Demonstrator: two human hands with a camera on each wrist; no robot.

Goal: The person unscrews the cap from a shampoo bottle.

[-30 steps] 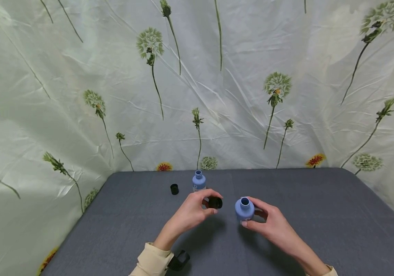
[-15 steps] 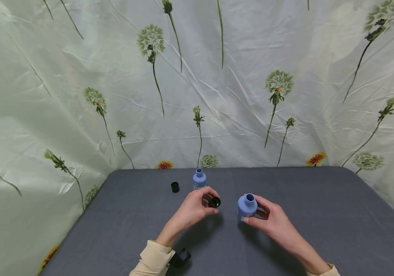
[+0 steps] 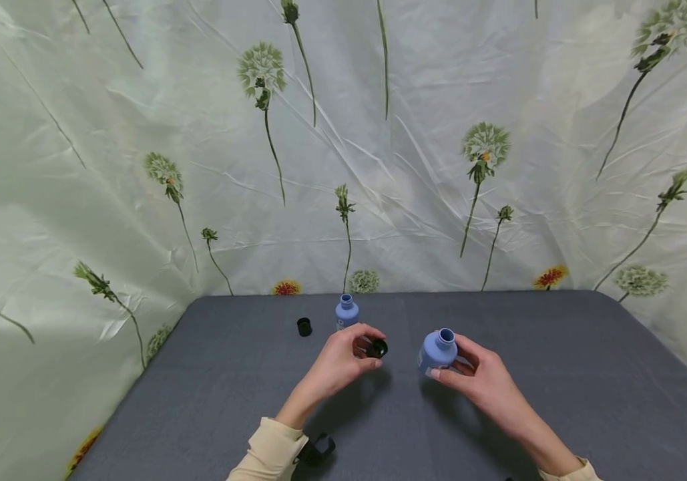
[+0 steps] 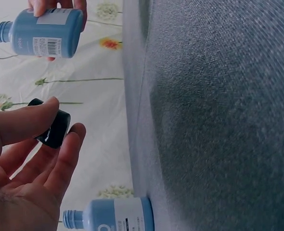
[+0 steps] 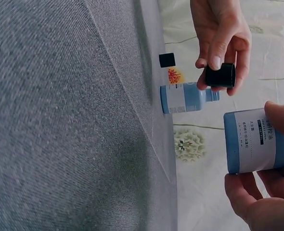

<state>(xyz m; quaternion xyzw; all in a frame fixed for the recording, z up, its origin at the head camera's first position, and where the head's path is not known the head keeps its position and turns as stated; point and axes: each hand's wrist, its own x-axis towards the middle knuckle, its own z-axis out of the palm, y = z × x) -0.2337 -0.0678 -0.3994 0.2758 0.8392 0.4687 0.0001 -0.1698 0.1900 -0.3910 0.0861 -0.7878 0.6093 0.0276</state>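
Note:
My left hand (image 3: 343, 357) pinches a black bottle cap (image 3: 377, 348) between thumb and fingers above the table. In the left wrist view the cap (image 4: 55, 129) shows from its side. To the right, my right hand (image 3: 480, 374) grips an uncapped blue bottle (image 3: 437, 351) round its body, raised off the table and tilted slightly. Its white label (image 5: 252, 139) shows in the right wrist view. Behind my left hand stands a second uncapped blue bottle (image 3: 346, 312), upright and partly hidden by that hand. A gap separates the held cap from the held bottle.
Left of the standing bottle, a second black cap (image 3: 304, 327) lies on the grey cloth-covered table (image 3: 229, 374). A black wrist-camera mount (image 3: 318, 449) shows beside the left sleeve. A flower-printed curtain (image 3: 403, 167) hangs behind the table.
The right hand has moved the bottle slightly up and to the right, its mouth tipping rightward. The cap in the left hand has turned so that its opening shows more.

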